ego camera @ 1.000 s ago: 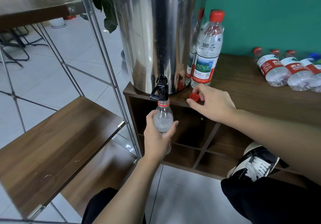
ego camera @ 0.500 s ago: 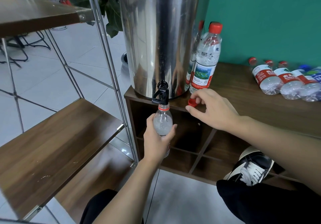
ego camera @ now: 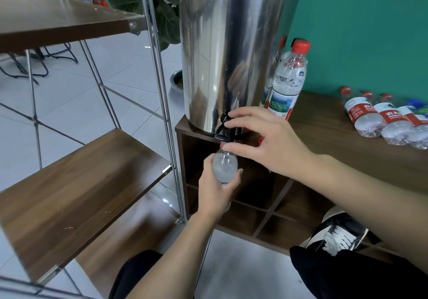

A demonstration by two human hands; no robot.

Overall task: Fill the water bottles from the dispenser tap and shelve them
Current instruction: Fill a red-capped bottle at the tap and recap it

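Note:
A tall steel dispenser point(ego camera: 231, 55) stands on the left end of a brown cabinet point(ego camera: 335, 141). Its black tap point(ego camera: 221, 133) juts over the cabinet's edge. My left hand point(ego camera: 215, 194) grips a clear uncapped bottle point(ego camera: 224, 166) upright, with its red-ringed neck right under the spout. My right hand point(ego camera: 266, 143) is at the tap, index finger on the lever and thumb below the spout by the bottle neck. A red cap point(ego camera: 261, 140) lies on the cabinet, mostly hidden behind that hand.
A capped bottle point(ego camera: 287, 83) stands right of the dispenser. Several bottles point(ego camera: 363, 118) lie on their sides at the cabinet's right. A metal-framed wooden shelf point(ego camera: 81, 182) stands to the left, another board above it. My shoe point(ego camera: 338, 236) is by the cabinet's lower cubbies.
My right hand let go of the red cap on the cabinet and moved left onto the tap. The left hand keeps the bottle under the spout.

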